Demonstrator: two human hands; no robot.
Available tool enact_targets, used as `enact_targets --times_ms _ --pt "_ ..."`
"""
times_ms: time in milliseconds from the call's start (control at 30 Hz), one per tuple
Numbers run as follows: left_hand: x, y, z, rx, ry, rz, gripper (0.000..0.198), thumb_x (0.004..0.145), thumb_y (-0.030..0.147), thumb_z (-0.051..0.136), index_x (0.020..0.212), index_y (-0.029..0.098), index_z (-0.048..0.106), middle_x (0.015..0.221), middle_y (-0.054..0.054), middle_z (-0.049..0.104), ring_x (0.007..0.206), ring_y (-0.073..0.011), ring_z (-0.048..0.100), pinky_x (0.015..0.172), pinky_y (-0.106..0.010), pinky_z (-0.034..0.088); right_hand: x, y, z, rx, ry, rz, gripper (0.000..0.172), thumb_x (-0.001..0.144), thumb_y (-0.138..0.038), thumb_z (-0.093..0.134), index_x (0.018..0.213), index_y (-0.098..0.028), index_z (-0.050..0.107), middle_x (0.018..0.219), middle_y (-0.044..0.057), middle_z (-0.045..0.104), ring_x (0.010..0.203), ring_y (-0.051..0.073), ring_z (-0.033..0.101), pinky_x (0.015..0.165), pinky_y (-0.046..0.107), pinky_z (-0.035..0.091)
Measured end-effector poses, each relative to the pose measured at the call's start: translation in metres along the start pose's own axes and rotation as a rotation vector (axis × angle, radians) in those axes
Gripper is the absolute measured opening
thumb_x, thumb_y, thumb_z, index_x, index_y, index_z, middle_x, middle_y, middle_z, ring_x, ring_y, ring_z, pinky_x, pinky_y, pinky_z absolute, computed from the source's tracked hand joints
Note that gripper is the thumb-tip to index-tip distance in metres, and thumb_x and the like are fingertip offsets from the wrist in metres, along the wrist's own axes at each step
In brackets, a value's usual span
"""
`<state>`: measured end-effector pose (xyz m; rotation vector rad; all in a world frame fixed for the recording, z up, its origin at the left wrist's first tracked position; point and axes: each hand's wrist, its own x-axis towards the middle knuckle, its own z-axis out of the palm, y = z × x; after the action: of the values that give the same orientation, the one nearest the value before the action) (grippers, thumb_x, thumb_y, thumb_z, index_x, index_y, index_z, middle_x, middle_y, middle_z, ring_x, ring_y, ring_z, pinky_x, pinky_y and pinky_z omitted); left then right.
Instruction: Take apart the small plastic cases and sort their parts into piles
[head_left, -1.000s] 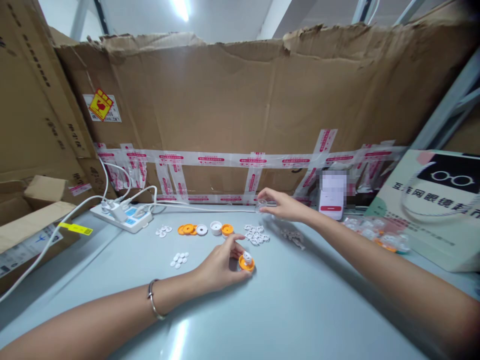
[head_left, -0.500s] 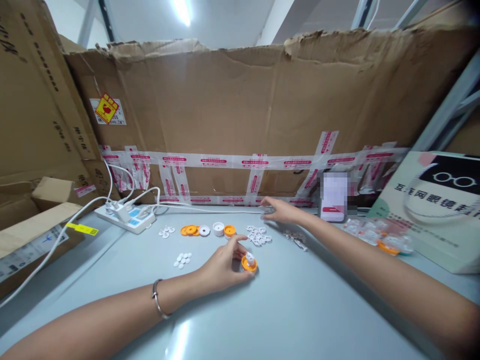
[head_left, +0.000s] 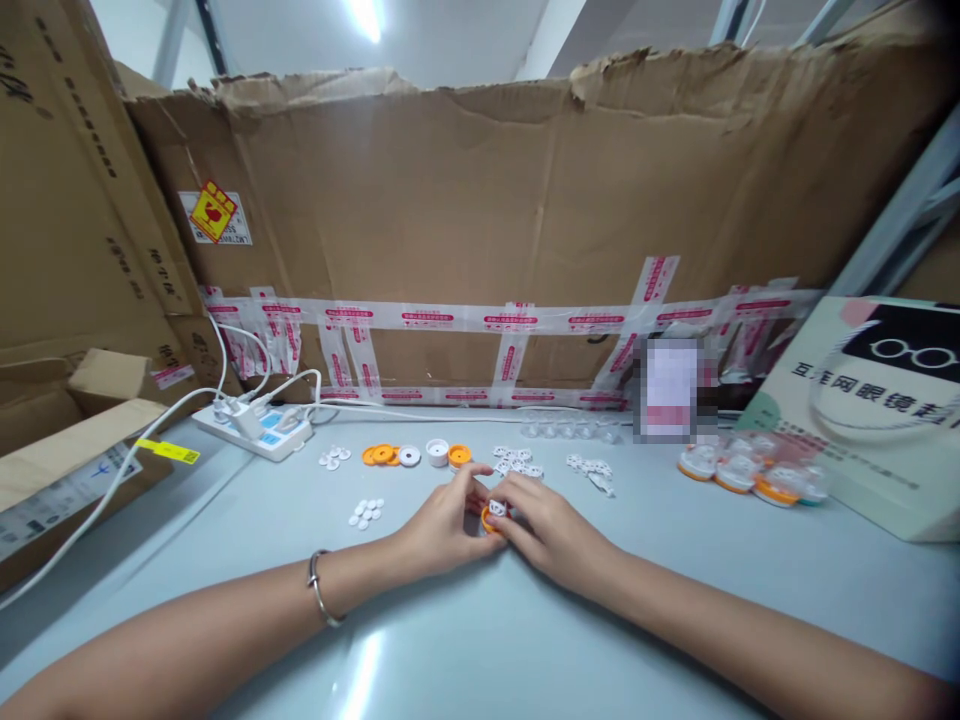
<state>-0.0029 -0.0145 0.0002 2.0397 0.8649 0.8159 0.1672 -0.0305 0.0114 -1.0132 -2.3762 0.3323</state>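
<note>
My left hand (head_left: 452, 522) curls around an orange round plastic cup (head_left: 487, 521) on the table, thumb at its near side. A small white plastic piece (head_left: 497, 508) sits up in the cup. My right hand (head_left: 546, 522) meets it from the right, thumb and fingertips closed around the white piece. Whether a clear part is also between these fingers I cannot tell. Just behind the hands lies a cluster of white openwork pieces (head_left: 517, 462). To the left stand an orange cup (head_left: 459, 456) and a white cup (head_left: 437, 454).
Orange discs (head_left: 381, 455), a white ring (head_left: 409, 456) and small white discs (head_left: 366, 514) lie left. Clear domes (head_left: 570, 430) line the back, with more white pieces (head_left: 591, 470) nearer. Domed units (head_left: 776, 485) stand right, by a phone (head_left: 670, 390) and paper bag (head_left: 862, 420). A power strip (head_left: 255, 428) lies left.
My right hand has come back from the row of clear domes at the rear to the orange cup. My left hand stays around the cup.
</note>
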Motion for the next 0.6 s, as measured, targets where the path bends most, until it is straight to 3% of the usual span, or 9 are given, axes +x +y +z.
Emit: enact_targets --times_ms 100,233,367,433,600 --pt "-0.001 -0.001 0.000 0.021 0.004 -0.014 0.055 0.066 0.019 0.063 0.112 0.017 0.035 0.090 -0.004 0.057 0.083 -0.0160 0.056 0.078 -0.031 0.046 0.000 0.001 0.001 -0.006 0.151 -0.118 0.017 0.086 -0.013 0.036 0.093 -0.019 0.051 0.086 0.007 0.061 0.082 0.019 0.054 0.073 0.034 0.044" --pt "-0.001 -0.001 0.000 0.025 -0.005 -0.005 0.051 0.065 0.017 0.062 0.109 0.018 0.036 0.087 -0.002 0.056 0.079 -0.0142 0.056 0.075 -0.028 0.046 0.002 -0.005 -0.009 0.115 0.357 -0.086 0.017 0.087 -0.017 0.038 0.098 -0.022 0.049 0.093 0.007 0.061 0.086 0.018 0.056 0.075 0.032 0.044" --pt "-0.001 0.003 0.000 0.089 -0.027 0.004 0.051 0.062 0.021 0.066 0.105 0.018 0.039 0.081 0.001 0.054 0.074 -0.0132 0.053 0.070 -0.026 0.043 0.002 -0.006 -0.014 0.375 0.360 0.132 0.021 0.087 -0.025 0.040 0.108 -0.023 0.043 0.074 0.000 0.055 0.067 0.014 0.055 0.065 0.028 0.046" --pt "-0.002 0.005 0.000 0.151 -0.047 -0.004 0.055 0.058 0.026 0.071 0.104 0.018 0.042 0.079 0.001 0.052 0.073 -0.0133 0.051 0.067 -0.025 0.042 0.003 -0.004 -0.015 0.574 0.389 0.234 0.020 0.085 -0.031 0.044 0.103 -0.022 0.041 0.065 -0.004 0.050 0.059 0.012 0.052 0.060 0.026 0.045" --pt "-0.005 0.013 -0.004 0.147 -0.073 0.011 0.067 0.048 0.042 0.078 0.102 0.017 0.047 0.082 -0.001 0.054 0.074 -0.0152 0.050 0.067 -0.026 0.040 0.006 -0.007 -0.023 0.909 0.357 0.318 0.023 0.075 -0.039 0.058 0.087 -0.020 0.052 0.070 -0.002 0.054 0.057 0.009 0.051 0.059 0.025 0.044"
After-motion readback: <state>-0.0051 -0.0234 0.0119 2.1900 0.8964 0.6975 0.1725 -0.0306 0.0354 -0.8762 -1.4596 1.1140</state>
